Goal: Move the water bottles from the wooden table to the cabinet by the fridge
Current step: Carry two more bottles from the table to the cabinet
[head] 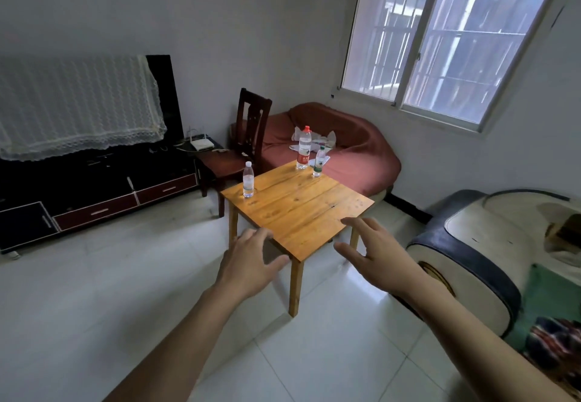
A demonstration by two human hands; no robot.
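Presently, in the head view, the only one supplied, both arms reach forward toward the wooden table (301,209), and nothing has been taken up. Three water bottles stand upright on its top: a white-capped bottle (248,180) near the far-left corner, a taller red-capped bottle (304,147) at the far edge, and a small green-labelled bottle (319,161) just beside it on the right. All three are well apart from the hands. The left hand (248,264) hovers at the near-left edge of the table, fingers spread and only slightly bent, holding nothing; whether the fingertips touch the wood cannot be determined. The right hand (375,252) hovers by the near-right edge, fingers likewise spread and relaxed, also empty. Judged step: the approach to a first pickup. Recommended practice: step closer so the reach is not at full stretch, take each bottle around the middle of the body rather than by the cap, and lift straight up before turning away. The white-capped bottle falls naturally to the left hand; the far pair stand close together, so the right hand should close on one without knocking its neighbour. A dark chair (248,137) and a red-covered sofa (355,153) sit directly behind the table. Neither cabinet nor fridge is in sight.
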